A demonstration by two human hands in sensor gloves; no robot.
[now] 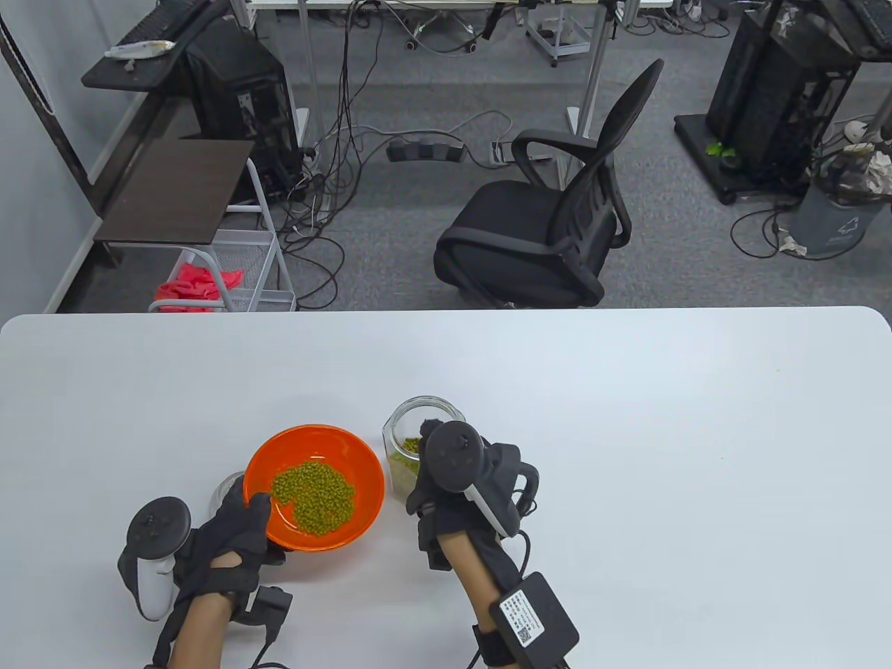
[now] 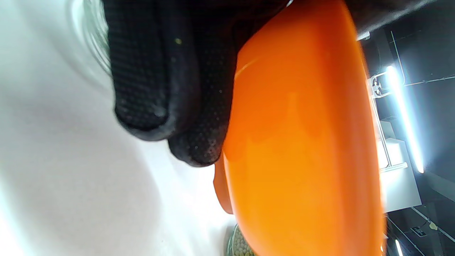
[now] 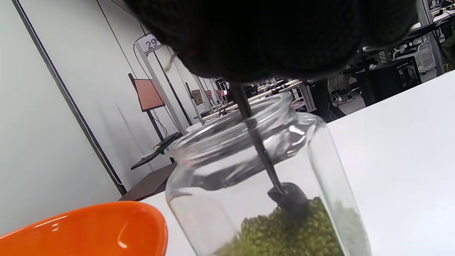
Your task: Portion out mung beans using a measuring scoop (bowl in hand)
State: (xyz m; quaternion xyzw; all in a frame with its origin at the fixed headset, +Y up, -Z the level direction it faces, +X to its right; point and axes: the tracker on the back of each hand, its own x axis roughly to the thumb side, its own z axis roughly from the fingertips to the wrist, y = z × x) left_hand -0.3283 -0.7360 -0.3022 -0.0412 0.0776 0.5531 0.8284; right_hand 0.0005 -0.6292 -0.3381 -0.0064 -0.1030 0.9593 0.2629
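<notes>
Glass jar [image 3: 263, 185] stands on the table [image 1: 662, 432], just right of the orange bowl [image 1: 317, 488]; right hand [image 1: 460, 474] pinches the scoop [image 3: 289, 202], handle near vertical, cup sunk in the beans [image 3: 284, 234]; left hand [image 1: 230, 536] grips the tilted bowl's near rim; judged transfer runs leftward, up over the jar mouth.

"29" on a white post tag [image 3: 152, 44]
</notes>
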